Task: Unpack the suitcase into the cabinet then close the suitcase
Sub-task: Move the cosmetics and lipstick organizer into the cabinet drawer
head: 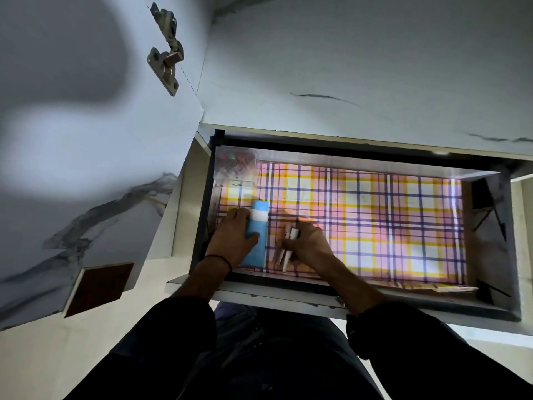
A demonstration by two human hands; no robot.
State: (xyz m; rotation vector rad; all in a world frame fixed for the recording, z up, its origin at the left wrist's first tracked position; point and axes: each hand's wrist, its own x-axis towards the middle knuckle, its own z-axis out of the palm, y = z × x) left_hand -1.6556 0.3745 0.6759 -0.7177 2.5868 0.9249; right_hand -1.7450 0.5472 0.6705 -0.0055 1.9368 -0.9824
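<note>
The left hand (234, 236) holds the blue and white tube (255, 254), thumb across it, at the near left of the cabinet drawer (208, 192); the right hand (309, 241), blurred, curls its fingers round thin white pieces (285, 258) just to the right. The tube seems smooth, light, stiff plastic, probably slippery, best taken round its middle. Below lies flat plaid liner paper (380, 220).

you can read no text, label, brand or number anywhere here; the blue and white tube (257, 226) in the drawer (288, 294) shows only plain colour bands, too blurred for any print
</note>
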